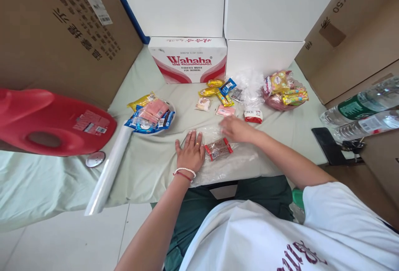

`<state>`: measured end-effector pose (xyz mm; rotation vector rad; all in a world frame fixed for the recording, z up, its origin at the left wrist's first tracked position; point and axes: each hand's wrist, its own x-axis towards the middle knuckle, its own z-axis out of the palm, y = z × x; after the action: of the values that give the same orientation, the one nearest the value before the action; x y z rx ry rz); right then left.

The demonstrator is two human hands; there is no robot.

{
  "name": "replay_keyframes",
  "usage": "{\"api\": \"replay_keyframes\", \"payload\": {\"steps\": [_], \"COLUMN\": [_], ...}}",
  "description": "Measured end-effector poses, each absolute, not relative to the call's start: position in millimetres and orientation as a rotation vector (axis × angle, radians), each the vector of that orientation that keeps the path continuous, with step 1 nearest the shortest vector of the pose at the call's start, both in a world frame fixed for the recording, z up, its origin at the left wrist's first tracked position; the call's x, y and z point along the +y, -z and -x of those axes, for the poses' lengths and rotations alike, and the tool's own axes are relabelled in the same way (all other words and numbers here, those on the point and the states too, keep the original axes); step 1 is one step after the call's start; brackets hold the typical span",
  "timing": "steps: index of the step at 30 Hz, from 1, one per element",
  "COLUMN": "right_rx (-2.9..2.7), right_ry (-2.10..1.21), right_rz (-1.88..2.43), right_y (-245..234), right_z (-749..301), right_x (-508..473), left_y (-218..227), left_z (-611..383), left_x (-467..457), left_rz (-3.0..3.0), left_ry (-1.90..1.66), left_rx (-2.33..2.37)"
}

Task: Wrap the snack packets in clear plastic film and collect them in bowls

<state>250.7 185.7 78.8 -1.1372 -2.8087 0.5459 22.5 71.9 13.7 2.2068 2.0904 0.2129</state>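
Observation:
A sheet of clear plastic film (246,163) lies on the cloth in front of me. On it rests a brown snack in a clear wrapper with red ends (219,149). My left hand (190,153) lies flat, fingers spread, on the film's left side, just beside the snack. At the film's far edge, my right hand (235,129) has its fingers drawn together, seemingly pinching the film; the fingertips are partly hidden. Just beyond it are a pink packet (225,110) and a red-and-white packet (253,116).
A bowl of snacks (172,117) stands left, another bowl (271,102) right. Yellow and blue packets (227,86) lie between them. A film roll (109,171), red jug (59,117), phone (326,144) and water bottles (358,107) flank the work area. A Wahaha box (190,61) stands behind.

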Motion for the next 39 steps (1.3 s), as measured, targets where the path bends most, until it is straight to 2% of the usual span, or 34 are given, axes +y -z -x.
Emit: {"api": "replay_keyframes", "payload": {"steps": [3,6,13,22,27,34,39], "right_rx": [-2.632,-2.591,-2.702,-2.461,-2.498,-2.316,-2.402], "right_ry": [-0.158,0.077,0.103,0.196,0.043,-0.292,-0.345], "right_rz": [1.402,1.449,1.431,1.445,1.563,2.176,1.973], "right_y": [-90.3,-85.7,-72.2,-96.5,-92.2,-80.0,-74.3], "right_z": [-248.8,-246.4,-242.8,-255.8,-269.5,-246.4,-263.4], "right_x": [246.1,296.3,346.5,283.4,297.9,334.6,342.9], "left_y": [-14.5,-15.4,-16.4,-10.4,-10.5,-13.6,-11.9], "left_z": [-22.3,-22.0,-23.1,-21.7,-21.5,-22.6,-22.2], "left_x": [71.1,70.7,70.9,71.7,71.9,72.3,71.6], "left_rz": [-2.221,-2.218,-2.209,-2.213,-2.194,-2.176,-2.175], "left_ry": [-0.227,-0.224,-0.219,-0.251,-0.247,-0.272,-0.302], "left_rx": [2.084,2.086,2.089,2.081,2.091,2.086,2.085]}}
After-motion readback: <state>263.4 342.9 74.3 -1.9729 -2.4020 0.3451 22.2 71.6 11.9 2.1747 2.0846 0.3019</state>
